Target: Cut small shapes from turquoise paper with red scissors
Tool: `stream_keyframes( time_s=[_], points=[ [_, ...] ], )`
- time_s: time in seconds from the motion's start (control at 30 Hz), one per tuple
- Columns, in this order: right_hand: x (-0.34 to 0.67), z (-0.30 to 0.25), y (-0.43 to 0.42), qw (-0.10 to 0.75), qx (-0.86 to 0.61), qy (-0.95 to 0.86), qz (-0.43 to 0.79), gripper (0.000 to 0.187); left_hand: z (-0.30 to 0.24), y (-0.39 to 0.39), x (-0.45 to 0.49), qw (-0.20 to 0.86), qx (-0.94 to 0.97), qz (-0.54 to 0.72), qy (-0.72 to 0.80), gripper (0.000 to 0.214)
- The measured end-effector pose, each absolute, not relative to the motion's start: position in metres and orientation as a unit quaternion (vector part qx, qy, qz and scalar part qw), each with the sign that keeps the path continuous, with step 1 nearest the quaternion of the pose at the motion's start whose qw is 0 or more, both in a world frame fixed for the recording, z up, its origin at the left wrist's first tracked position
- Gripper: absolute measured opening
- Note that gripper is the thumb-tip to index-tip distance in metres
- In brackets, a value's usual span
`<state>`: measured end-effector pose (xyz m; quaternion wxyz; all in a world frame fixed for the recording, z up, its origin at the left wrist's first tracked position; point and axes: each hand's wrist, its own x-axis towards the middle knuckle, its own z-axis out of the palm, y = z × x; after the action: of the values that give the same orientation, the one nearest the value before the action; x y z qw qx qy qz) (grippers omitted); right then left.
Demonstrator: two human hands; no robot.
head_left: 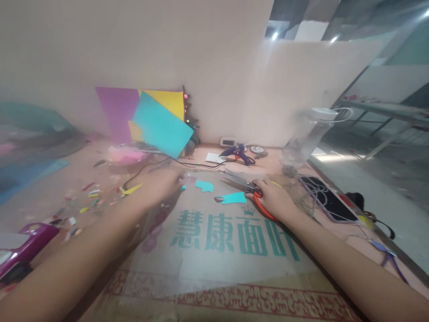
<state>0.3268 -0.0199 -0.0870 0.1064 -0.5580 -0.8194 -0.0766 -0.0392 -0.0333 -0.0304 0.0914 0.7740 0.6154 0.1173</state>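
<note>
My right hand (273, 196) is closed round the red handles of a pair of scissors (250, 190); the blades point up and left over a flattened cardboard sheet (221, 250). Two teal paper cut-outs lie on that sheet, one (233, 198) just left of the scissors and one (204, 185) further left. My left hand (162, 183) is smeared by motion and reaches toward the further cut-out; its fingers cannot be made out.
Purple, yellow and teal paper sheets (161, 125) lean on the back wall. A blue glue gun (237, 153), a clear plastic bottle (306, 138), a phone with cables (326, 201), paper scraps (90, 197) and a magenta object (27, 246) lie around.
</note>
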Motion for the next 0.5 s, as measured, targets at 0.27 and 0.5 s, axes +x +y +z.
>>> stream_keyframes(
  time_s=[0.27, 0.5],
  points=[
    [0.324, -0.088, -0.020, 0.127, -0.593, -0.793, -0.067, 0.044, -0.068, -0.049, 0.059, 0.059, 0.898, 0.105, 0.424, 0.037],
    [0.324, -0.091, -0.018, 0.162, -0.599, -0.783, -0.036, 0.045, -0.080, -0.038, 0.070, 0.077, 0.890, 0.133, 0.430, 0.019]
  ],
)
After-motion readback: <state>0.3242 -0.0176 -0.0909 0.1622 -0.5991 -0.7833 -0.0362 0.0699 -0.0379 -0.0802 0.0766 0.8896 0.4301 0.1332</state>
